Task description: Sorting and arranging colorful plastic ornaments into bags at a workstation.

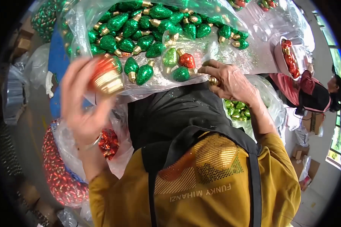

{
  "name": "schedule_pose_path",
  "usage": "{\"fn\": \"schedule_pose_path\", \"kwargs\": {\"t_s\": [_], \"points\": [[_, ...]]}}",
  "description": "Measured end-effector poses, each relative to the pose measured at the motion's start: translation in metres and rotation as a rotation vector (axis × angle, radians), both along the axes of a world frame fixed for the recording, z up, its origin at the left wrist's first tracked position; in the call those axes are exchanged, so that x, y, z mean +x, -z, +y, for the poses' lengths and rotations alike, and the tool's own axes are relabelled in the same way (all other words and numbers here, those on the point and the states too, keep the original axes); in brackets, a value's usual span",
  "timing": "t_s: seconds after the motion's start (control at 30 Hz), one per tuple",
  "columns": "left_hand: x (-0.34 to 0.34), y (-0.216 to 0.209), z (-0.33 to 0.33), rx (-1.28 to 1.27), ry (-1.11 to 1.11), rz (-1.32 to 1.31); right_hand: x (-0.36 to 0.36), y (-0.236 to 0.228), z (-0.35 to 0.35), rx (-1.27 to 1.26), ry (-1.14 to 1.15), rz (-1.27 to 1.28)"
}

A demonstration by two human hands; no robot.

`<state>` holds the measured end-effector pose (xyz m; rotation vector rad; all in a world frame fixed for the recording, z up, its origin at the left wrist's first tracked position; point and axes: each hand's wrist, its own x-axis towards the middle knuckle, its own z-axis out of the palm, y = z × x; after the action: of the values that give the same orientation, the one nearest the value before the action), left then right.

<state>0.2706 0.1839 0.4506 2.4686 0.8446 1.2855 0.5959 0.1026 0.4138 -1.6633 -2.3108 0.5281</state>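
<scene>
Blurred by motion, my left hand (79, 104) is raised at the left, its fingers around red glittery bulb ornaments (109, 77) with gold screw caps; how many is unclear. My right hand (235, 84) is closed at the table's near edge, with a gold-capped bulb ornament (214, 80) under its fingers, mostly hidden. Beside its fingertips lie a red bulb (186, 60), a light green bulb (169, 57) and a dark green bulb (181, 74), seemingly in a clear plastic pack. Two more green bulbs (144, 74) rest between my hands.
A heap of green glitter bulbs (161, 26) fills clear plastic at the back. Bags of red bulbs (60, 166) and light green bulbs (236, 109) flank my lap. At the right, another person (314, 90) is near a white tray (279, 56) of red bulbs. Cardboard boxes (312, 121) stand beyond.
</scene>
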Motion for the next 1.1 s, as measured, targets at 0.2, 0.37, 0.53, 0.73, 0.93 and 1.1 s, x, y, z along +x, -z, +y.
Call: {"fn": "schedule_pose_path", "kwargs": {"t_s": [0.2, 0.37, 0.53, 0.73, 0.93, 1.1], "points": [[0.138, 0.01, 0.062, -0.172, 0.488, 0.388, 0.014, 0.01, -0.004, 0.058, -0.067, -0.001], [0.177, 0.023, 0.075, -0.41, 0.587, 0.975, 0.026, 0.025, -0.003, 0.2, -0.108, 0.096], [0.199, 0.055, 0.068, -0.363, 0.81, 1.112, 0.032, 0.029, -0.004, 0.18, -0.069, 0.186], [0.181, 0.079, 0.075, -0.456, 0.916, 1.112, 0.039, 0.046, 0.0, 0.21, 0.037, 0.326], [0.15, 0.07, 0.034, -0.37, 0.848, 0.824, 0.031, 0.05, 0.004, 0.21, 0.142, 0.324], [0.138, 0.105, 0.021, -0.109, 0.602, 0.698, 0.034, 0.042, 0.013, 0.044, 0.12, 0.362]]}}
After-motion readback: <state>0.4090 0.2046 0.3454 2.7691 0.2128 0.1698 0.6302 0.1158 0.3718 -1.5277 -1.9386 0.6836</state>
